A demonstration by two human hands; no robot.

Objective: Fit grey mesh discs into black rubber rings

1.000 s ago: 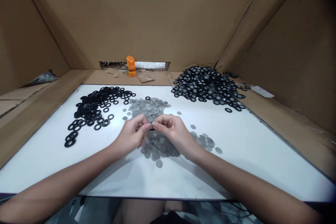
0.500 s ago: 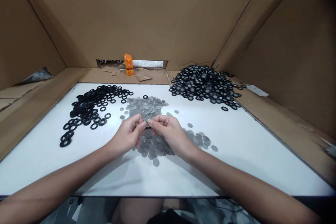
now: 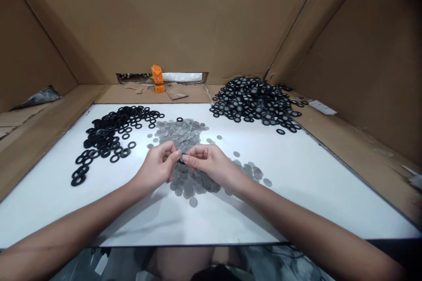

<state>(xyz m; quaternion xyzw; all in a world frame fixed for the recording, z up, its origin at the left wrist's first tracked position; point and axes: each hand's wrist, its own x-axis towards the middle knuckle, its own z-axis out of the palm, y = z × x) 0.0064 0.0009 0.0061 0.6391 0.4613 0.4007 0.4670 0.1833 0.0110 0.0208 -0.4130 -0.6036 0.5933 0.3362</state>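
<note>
My left hand (image 3: 161,161) and my right hand (image 3: 207,161) meet over the middle of the table, both pinching one black ring (image 3: 182,161) between thumbs and fingertips. The fingers cover much of it, and I cannot tell whether a disc sits inside. Beneath and around the hands spreads a pile of thin grey discs (image 3: 189,184). A single black ring (image 3: 180,119) lies at the pile's far edge. To the left is a heap of black rings (image 3: 108,129) with open centres.
At the back right stands a large heap of black rings with grey centres (image 3: 253,101). Cardboard walls (image 3: 184,22) enclose the white table (image 3: 313,197). A small orange carton (image 3: 158,79) stands at the back by a slot, and a white label (image 3: 322,107) lies on the right ledge.
The view has shifted slightly. Both hands stay together, and the black ring now shows more clearly between the fingertips, where a grey disc edge showed before.
</note>
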